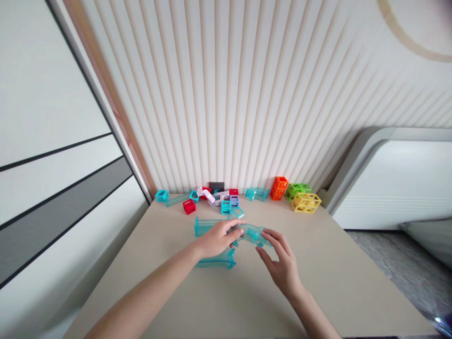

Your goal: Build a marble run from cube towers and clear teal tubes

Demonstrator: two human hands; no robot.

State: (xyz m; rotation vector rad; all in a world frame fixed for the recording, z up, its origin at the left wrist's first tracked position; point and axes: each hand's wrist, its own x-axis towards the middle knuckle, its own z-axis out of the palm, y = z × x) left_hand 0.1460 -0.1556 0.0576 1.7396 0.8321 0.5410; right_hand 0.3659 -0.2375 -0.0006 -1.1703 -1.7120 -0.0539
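A curved, see-through teal track piece (pixel 250 234) sits between my two hands over the table. My left hand (pixel 219 238) is closed on its left end, thumb below and fingers above. At the opposite end, my right hand (pixel 281 263) grips the piece between thumb and fingers. One straight teal track piece (pixel 205 227) lies just behind my left hand, partly covered by it. A second straight teal piece (pixel 221 260) lies in front of that hand, its left part hidden by my wrist.
Along the wall stand red cubes (pixel 189 206), teal cubes (pixel 161 196), pale pink pieces (pixel 206 194), a black box (pixel 216 187) and another curved teal piece (pixel 257 194). Further right are orange (pixel 279 188), green (pixel 295 190) and yellow frame blocks (pixel 306 202). The table (pixel 339 287) ends near a bed.
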